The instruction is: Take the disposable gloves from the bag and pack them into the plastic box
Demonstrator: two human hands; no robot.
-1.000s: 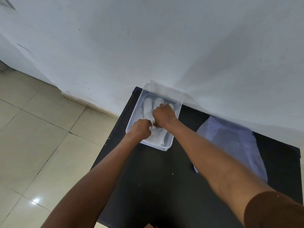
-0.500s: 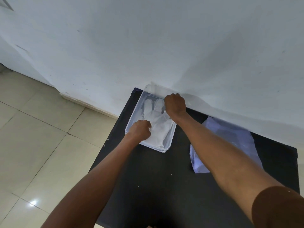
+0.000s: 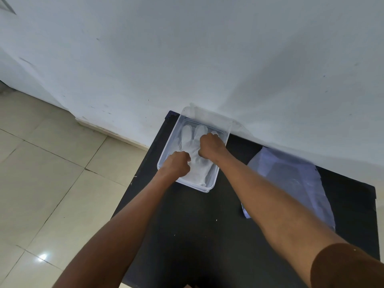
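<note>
The right hand (image 3: 211, 147) has come back from the far right corner of the clear plastic box (image 3: 221, 172), where it was half a second ago, and now sits over the middle of the white disposable gloves (image 3: 196, 161) again, close to where it pressed a second ago. The left hand (image 3: 176, 164) has barely moved in that time. That back-and-forth reads as smoothing and tamping rather than fetching: the gloves are already in the box, and this step seems to be flattening them so they lie level.

Both hands are curled into loose fists, fingers folded under, knuckles up. The right hand bears down on the palm region of the gloves, with the glove fingers fanned out just beyond its knuckles toward the wall (image 3: 187, 59). The left hand rests at the near left edge of the box, touching the cuff end of the gloves; whether it pinches the material or only presses on it, I cannot tell, since the fingertips are hidden beneath the hand.

Well to the right of the right forearm, the translucent plastic bag (image 3: 291, 183) lies flat on the black table (image 3: 197, 235). Whether more gloves remain inside it is unclear from here.
</note>
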